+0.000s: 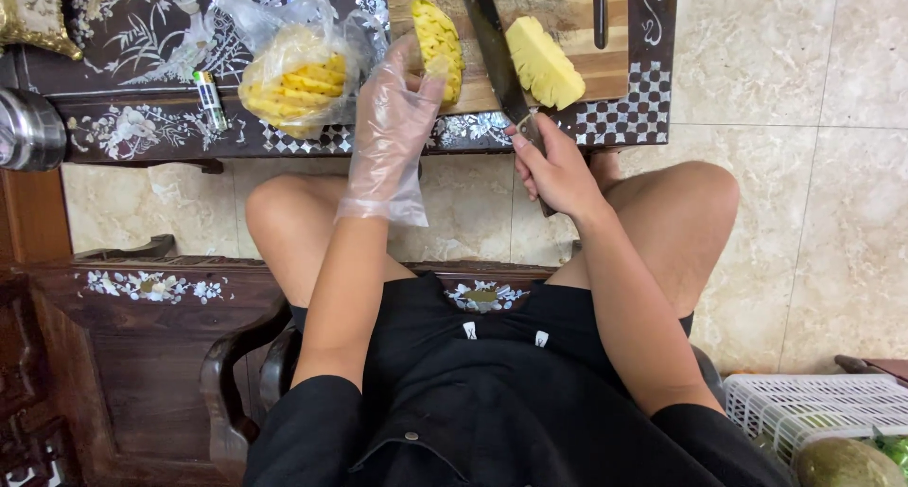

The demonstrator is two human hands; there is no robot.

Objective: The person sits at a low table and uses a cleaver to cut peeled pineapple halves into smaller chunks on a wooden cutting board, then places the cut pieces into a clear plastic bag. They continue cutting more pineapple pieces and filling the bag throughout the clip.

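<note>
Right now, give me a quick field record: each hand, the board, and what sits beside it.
left hand: in a clear plastic glove, fingers on the peeled pineapple half
right hand: bare, gripping the knife by its handle
knife blade: lies across the board between the two pineapple pieces
second pineapple piece: right of the blade, untouched
cutting board: wooden, on the dark inlaid table
plastic bag: left of the board, holds cut pineapple
white basket: on the floor, lower right
</note>
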